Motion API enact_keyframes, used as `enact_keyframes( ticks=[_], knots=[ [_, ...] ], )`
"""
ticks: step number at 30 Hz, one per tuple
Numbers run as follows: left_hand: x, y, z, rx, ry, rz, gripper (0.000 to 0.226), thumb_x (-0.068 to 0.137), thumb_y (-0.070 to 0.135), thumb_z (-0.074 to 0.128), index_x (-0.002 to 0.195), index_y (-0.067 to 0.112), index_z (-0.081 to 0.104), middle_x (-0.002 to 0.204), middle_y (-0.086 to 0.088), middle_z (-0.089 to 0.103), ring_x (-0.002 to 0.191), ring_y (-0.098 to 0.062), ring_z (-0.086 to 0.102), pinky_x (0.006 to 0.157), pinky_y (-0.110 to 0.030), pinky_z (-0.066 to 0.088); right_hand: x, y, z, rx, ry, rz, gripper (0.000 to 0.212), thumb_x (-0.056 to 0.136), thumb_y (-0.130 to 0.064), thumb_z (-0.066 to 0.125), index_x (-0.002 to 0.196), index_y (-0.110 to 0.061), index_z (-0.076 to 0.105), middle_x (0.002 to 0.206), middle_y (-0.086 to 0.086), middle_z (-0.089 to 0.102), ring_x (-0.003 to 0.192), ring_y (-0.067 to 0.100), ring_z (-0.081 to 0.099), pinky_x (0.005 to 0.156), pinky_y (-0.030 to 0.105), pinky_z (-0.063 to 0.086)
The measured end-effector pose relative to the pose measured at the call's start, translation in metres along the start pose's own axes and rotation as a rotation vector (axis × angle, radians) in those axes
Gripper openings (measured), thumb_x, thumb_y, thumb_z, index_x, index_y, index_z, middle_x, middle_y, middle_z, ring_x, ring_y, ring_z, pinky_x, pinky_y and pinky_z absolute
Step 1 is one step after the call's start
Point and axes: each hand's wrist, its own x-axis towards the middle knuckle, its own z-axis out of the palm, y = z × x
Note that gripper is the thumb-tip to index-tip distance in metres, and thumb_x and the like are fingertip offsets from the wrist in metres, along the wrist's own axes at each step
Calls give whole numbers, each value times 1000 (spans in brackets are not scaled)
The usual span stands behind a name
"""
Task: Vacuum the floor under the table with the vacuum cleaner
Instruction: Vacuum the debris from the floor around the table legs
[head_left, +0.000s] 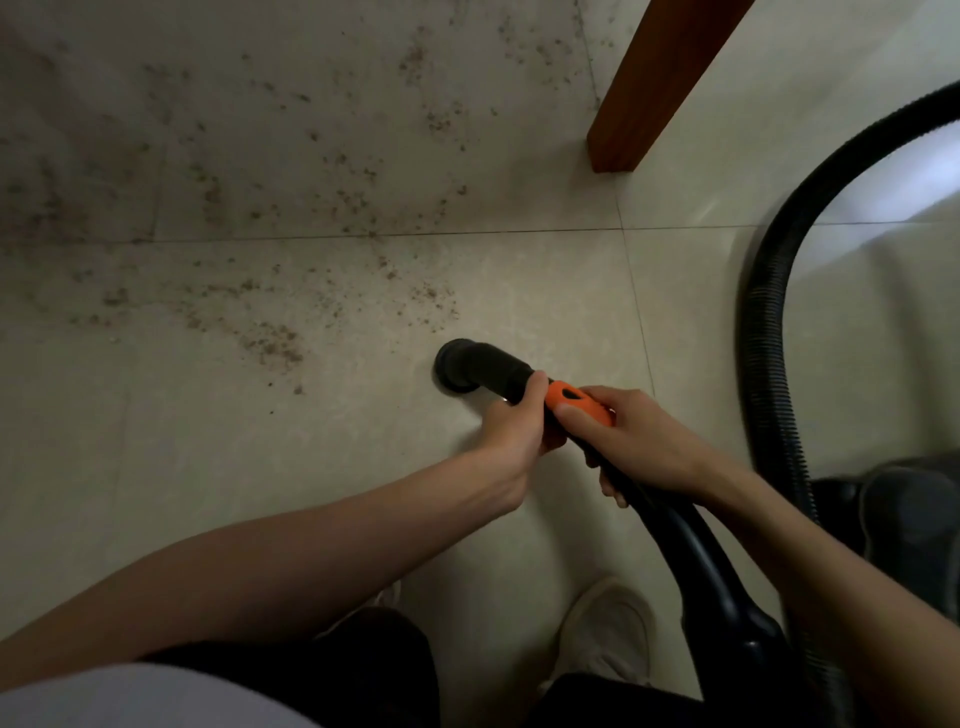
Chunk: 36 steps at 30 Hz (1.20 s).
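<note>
I hold a black vacuum wand with both hands, low over a pale tiled floor. Its round nozzle (457, 365) points down at the tile, just right of the dirt. My left hand (514, 415) grips the black tube behind the nozzle. My right hand (631, 439) grips the handle, thumb lying on its orange slider (571, 397). Brown crumbs and dust (270, 343) are scattered over the tiles to the left and far side. The ribbed black hose (766, 312) loops up on the right.
A brown wooden table leg (636, 104) stands on the floor at the upper right. The dark vacuum body (909, 514) sits at the right edge. My light-coloured shoe (602, 631) is on the tile below the hands.
</note>
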Motion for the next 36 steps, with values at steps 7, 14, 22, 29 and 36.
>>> enact_keyframes(
  ticks=[7, 14, 22, 29, 36],
  knots=[
    [2, 29, 2, -44, -34, 1, 23, 96, 28, 51, 102, 5, 55, 107, -16, 63, 98, -26, 62, 89, -36, 51, 13, -9, -1, -18, 86, -22, 31, 97, -37, 49, 105, -9, 57, 69, 7, 57, 40, 13, 55, 42, 28, 50],
    [19, 60, 3, -76, 0, 59, 50, 93, 34, 54, 129, -1, 47, 119, -19, 61, 105, -27, 61, 91, -37, 52, 42, -35, -8, -88, 157, -50, 33, 97, -40, 47, 109, -10, 52, 73, 8, 59, 41, 13, 57, 38, 23, 46],
    [26, 56, -2, -126, -22, 40, 36, 96, 29, 50, 118, 0, 52, 108, -16, 62, 95, -23, 61, 90, -35, 51, 45, -39, -15, -22, 21, -20, 34, 97, -37, 49, 106, -5, 56, 70, 8, 57, 40, 11, 55, 41, 24, 48],
    [48, 89, 12, -139, -58, 18, 49, 92, 32, 58, 129, 1, 48, 119, -18, 61, 105, -26, 61, 81, -32, 54, 70, -49, -26, -70, 205, -21, 35, 96, -39, 50, 112, -8, 50, 75, 9, 59, 44, 14, 57, 38, 22, 46],
    [58, 111, 30, -87, -69, 23, 48, 91, 31, 59, 129, 4, 47, 116, -16, 62, 103, -26, 62, 74, -30, 55, 85, -54, -41, -71, 290, 6, 36, 95, -39, 49, 110, -6, 52, 74, 8, 59, 46, 15, 59, 41, 25, 48]
  ],
)
